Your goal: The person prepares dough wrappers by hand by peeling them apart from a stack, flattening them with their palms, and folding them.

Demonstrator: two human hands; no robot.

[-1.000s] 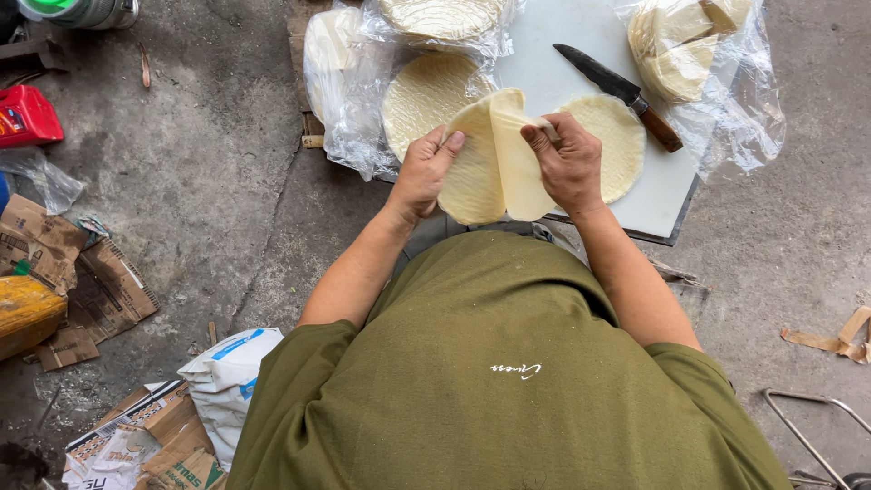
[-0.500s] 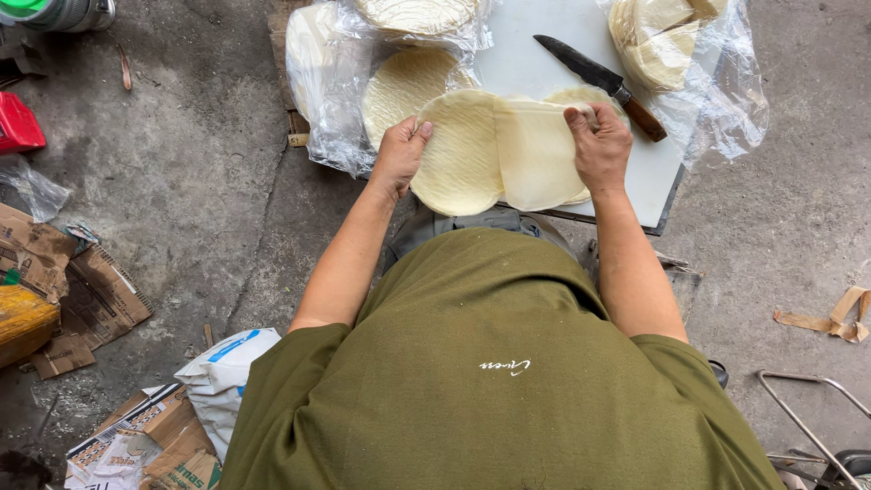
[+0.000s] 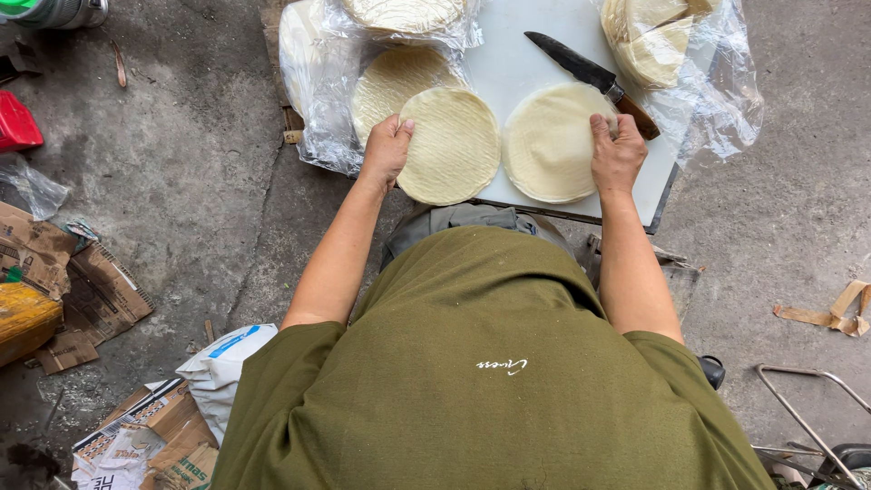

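Head view shows your left hand [image 3: 388, 145] gripping the near-left edge of one pale round flatbread [image 3: 451, 145], thumb on top and fingers curled under the rim. Your right hand [image 3: 617, 152] rests palm-down on the second flatbread [image 3: 550, 141], fingers spread flat and closed on nothing. Both discs lie side by side on the white cutting board [image 3: 522, 54], their edges near but apart.

Watch the knife [image 3: 590, 77]: its handle sits just beside your right fingertips, blade pointing up and left across the board. A careless slide of that hand could meet it. The left flatbread overhangs the board's near edge, so a loose pinch may let it sag, tear or drop to the concrete floor [image 3: 172, 172]. Its far edge also overlaps the flatbread in the clear plastic bag [image 3: 318, 91], which could drag along.
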